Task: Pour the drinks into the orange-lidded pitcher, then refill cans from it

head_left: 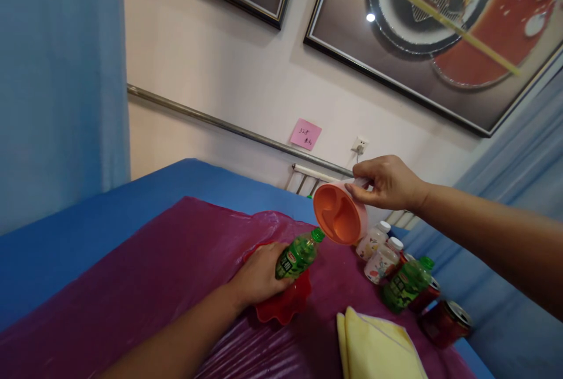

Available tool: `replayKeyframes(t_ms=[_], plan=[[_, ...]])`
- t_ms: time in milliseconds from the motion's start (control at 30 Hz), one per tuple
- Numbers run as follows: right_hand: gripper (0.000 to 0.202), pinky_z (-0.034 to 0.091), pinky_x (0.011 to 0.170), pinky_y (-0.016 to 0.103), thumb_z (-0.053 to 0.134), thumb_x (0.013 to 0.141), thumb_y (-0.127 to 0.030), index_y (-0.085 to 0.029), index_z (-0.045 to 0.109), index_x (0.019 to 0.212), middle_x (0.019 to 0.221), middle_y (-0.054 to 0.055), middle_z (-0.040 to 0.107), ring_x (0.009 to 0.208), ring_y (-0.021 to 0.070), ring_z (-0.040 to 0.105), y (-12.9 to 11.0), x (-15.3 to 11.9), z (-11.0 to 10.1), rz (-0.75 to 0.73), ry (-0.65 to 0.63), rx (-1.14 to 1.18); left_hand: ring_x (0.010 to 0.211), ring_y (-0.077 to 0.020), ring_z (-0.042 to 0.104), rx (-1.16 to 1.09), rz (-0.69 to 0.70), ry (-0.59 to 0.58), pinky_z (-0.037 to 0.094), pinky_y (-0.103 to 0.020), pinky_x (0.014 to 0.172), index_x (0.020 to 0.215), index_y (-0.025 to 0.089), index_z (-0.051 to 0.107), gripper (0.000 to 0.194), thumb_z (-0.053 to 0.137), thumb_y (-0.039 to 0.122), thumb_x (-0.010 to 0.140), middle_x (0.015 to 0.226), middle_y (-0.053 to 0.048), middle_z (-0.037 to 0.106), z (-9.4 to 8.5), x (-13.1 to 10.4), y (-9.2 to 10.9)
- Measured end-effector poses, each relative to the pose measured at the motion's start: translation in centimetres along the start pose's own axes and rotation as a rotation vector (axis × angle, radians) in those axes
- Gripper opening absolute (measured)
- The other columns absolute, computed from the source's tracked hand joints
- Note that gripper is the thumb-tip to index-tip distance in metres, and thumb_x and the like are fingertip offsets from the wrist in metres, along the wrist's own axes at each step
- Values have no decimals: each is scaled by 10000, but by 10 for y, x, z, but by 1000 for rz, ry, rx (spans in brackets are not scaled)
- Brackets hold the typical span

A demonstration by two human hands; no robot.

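Note:
In the middle of the head view my left hand (261,273) is wrapped round a clear plastic bottle (299,254) with a green label, tilted so its green neck points up and right. Under it, a red scalloped bowl (285,307) rests on the purple plastic sheet (167,273). My right hand (389,182) grips the handle of an orange cup (336,213), tipped with its opening towards me. The cup's lower rim is close to the bottle's neck; whether they touch I cannot tell. Nothing is seen flowing from the cup.
On the right stand two white-capped bottles (383,260), another green bottle (407,285) and red cans (445,323). A folded yellow cloth (378,347) lies in front of them. Behind are a metal rail (229,127), a pink note (305,134) and a wall socket (359,144).

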State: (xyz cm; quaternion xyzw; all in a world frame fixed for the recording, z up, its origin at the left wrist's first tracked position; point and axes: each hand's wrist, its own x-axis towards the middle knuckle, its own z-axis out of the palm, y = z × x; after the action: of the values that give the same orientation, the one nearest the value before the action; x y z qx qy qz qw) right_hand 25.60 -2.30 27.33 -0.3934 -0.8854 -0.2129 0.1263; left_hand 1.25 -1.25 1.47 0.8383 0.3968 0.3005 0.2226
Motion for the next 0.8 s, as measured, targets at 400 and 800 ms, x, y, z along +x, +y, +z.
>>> replayKeyframes(t_ms=[400,800], plan=[[351,232,555,278,541,834,-433,-219,418,584,540,-27,409,530,107,330,-3,-2,0,-22,1,-8,1018,-289,694,-29,1,1,500,-362,860,1149,246,651,440,701,325,718,1127,-50,745,0,-1,0],[390,245,526,267,582,840,-440,-220,402,572,524,-52,351,508,94,318,18,-32,23,202,165,162,1002,-287,681,26,6,-7,492,-369,885,1077,235,650,367,715,353,736,1083,-60,733,-2,0,2]])
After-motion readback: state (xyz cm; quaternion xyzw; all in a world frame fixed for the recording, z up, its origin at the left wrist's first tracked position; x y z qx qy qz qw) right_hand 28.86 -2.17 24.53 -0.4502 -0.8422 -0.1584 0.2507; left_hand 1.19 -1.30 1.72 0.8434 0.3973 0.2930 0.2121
